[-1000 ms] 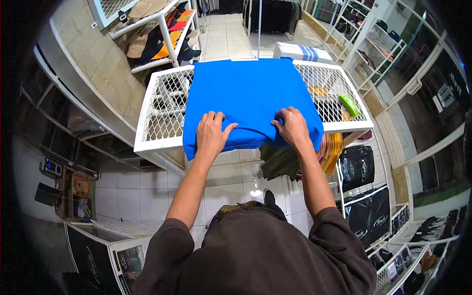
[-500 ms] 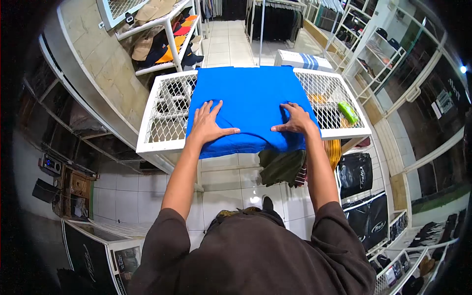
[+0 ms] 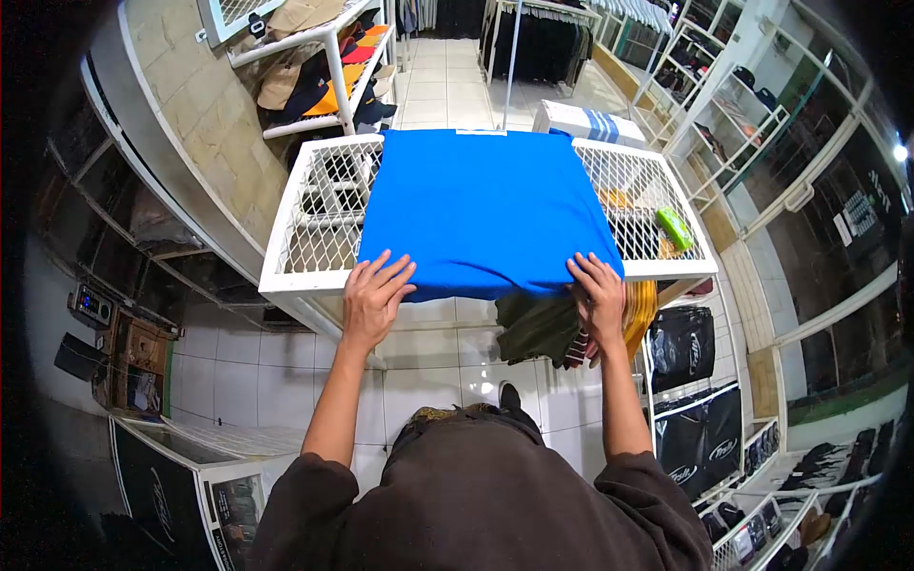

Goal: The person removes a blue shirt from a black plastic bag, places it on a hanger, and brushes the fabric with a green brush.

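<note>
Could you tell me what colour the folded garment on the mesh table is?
Bright blue garment, head view.

A folded garment lay centred on the mesh table, a small packet to its right, both hands at its near edge, left hand and right hand.

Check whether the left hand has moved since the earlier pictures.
Yes. The left hand slid back toward the person, off the blue shirt to the white mesh table's near rail.
</note>
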